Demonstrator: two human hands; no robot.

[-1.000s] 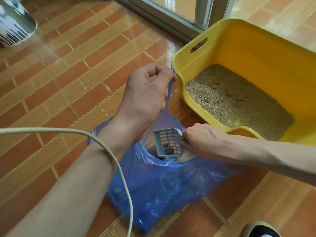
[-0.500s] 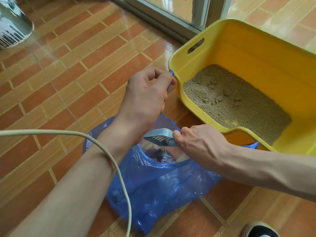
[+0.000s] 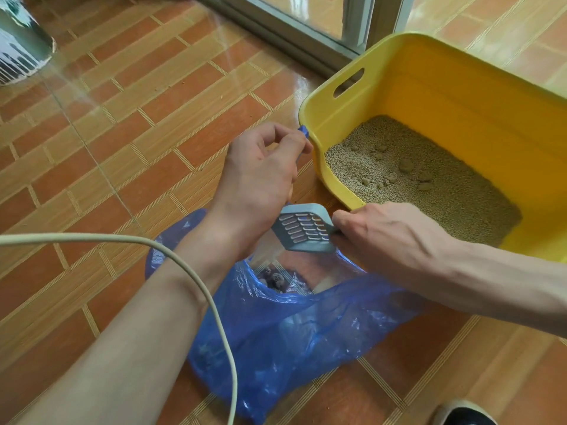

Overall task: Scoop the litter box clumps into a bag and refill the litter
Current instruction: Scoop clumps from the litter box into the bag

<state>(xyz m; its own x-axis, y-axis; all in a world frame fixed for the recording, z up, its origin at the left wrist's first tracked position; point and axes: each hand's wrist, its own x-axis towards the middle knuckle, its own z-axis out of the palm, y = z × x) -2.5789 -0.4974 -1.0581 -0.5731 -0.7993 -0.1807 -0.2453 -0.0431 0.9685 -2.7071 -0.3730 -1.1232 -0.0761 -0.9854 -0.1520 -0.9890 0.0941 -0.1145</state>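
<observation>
Over the bag (image 3: 291,332), the right hand (image 3: 389,237) gripped an empty scoop (image 3: 302,228); the left hand (image 3: 260,173) pinched the bag's handle beside the box (image 3: 352,118)

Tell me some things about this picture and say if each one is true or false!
1. The litter box is yellow. True.
2. The right hand holds the scoop over the blue bag. True.
3. The scoop is full of clumps. False: its slotted face looks empty, and dark clumps lie inside the bag.
4. The left hand is resting flat on the floor. False: it pinches the bag's handle and lifts it to hold the bag open.
5. All the litter is smooth and clean. False: several lumps still sit on it.
6. A pale cable crosses over the left arm. True.
</observation>
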